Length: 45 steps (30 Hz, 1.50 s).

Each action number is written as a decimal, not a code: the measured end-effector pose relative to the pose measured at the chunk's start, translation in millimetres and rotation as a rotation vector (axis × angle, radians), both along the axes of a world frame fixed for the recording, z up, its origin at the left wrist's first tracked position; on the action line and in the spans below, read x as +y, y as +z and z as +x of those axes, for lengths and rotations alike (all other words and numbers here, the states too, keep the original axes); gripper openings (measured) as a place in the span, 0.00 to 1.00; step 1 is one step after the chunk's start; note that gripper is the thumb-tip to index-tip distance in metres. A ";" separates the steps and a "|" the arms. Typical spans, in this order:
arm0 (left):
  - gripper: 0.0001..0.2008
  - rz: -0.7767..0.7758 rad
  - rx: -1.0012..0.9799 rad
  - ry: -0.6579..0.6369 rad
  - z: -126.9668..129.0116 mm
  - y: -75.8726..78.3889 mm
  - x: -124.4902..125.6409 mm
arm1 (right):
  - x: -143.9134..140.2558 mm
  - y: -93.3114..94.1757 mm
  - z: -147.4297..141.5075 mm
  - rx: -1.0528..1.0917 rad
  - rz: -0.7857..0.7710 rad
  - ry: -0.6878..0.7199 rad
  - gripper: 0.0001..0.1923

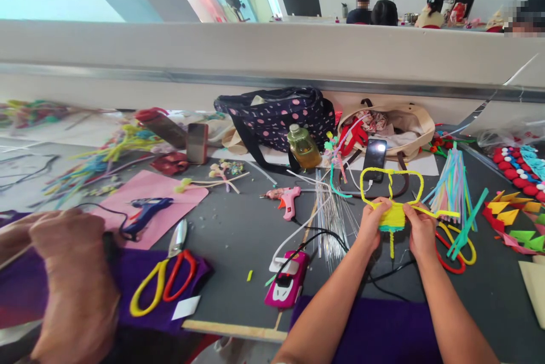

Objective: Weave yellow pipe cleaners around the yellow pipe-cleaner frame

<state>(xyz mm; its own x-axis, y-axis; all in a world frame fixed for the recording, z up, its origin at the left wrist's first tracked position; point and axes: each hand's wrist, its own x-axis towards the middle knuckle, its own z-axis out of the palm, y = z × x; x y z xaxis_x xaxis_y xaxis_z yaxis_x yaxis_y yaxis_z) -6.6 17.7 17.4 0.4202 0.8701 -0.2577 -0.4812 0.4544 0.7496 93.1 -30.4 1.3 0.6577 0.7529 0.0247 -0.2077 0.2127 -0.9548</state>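
Between my two hands is a yellow pipe-cleaner figure with two loops at the top, a wrapped body with a teal lower edge and a yellow stem hanging below. My left hand pinches the body's left side. On its right side, my right hand is closed on the figure, close to a loose yellow strand that sticks out to the right. Beside my right hand lie scissors with red and yellow handles, partly covered by teal pipe cleaners.
A pink glue gun, magenta power strip and black cords lie left of my arms. Bags, a bottle and a phone stand behind. At left are a co-worker's arms, scissors and a blue glue gun.
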 end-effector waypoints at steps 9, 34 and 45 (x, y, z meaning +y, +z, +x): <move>0.13 -0.032 0.037 0.050 0.7 1.4 -1.8 | -0.4 -3.1 -3.7 -0.006 -0.011 0.059 0.11; 0.14 -0.040 0.057 0.016 0.0 1.9 -0.1 | -1.5 -1.3 -3.6 -0.092 -0.056 0.027 0.13; 0.13 -0.028 0.073 0.048 -0.9 1.7 1.2 | -2.8 2.0 -4.8 -0.082 -0.087 0.050 0.13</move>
